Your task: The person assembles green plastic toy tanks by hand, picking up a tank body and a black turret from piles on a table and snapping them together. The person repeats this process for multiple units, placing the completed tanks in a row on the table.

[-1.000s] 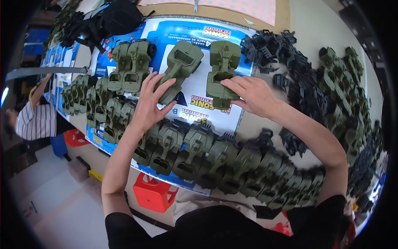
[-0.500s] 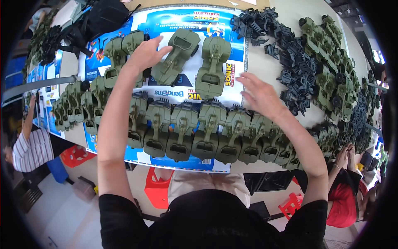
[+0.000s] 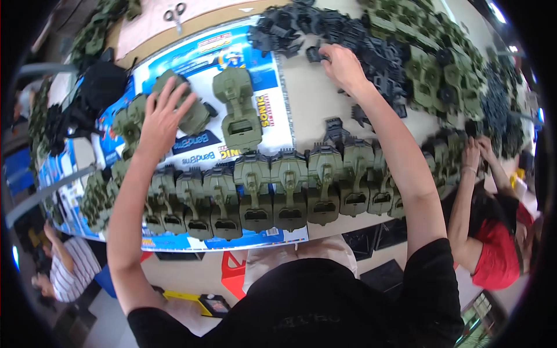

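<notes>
My left hand (image 3: 161,123) is over an olive-green toy vehicle body (image 3: 196,119), its fingers spread and partly covering it; whether they press on it is hard to see. To the right lies another green vehicle body (image 3: 237,110) on the printed sheet (image 3: 270,87). At the edge of a heap of dark grey plastic parts (image 3: 383,64), my right hand (image 3: 347,69) pinches one dark grey plastic part (image 3: 315,54) between thumb and fingers. Another loose grey part (image 3: 335,132) sits close to the near row of vehicle bodies (image 3: 289,191).
Scissors (image 3: 175,14) lie at the far edge. A black bag (image 3: 104,87) rests at the left, and piled green vehicle bodies (image 3: 432,72) fill the right. Co-workers sit on both sides, one in a striped shirt (image 3: 74,268), another in red (image 3: 498,261).
My right hand has moved up and away to the grey heap and closed on a part. My left hand now spreads over a green vehicle body. The whole view has shifted.
</notes>
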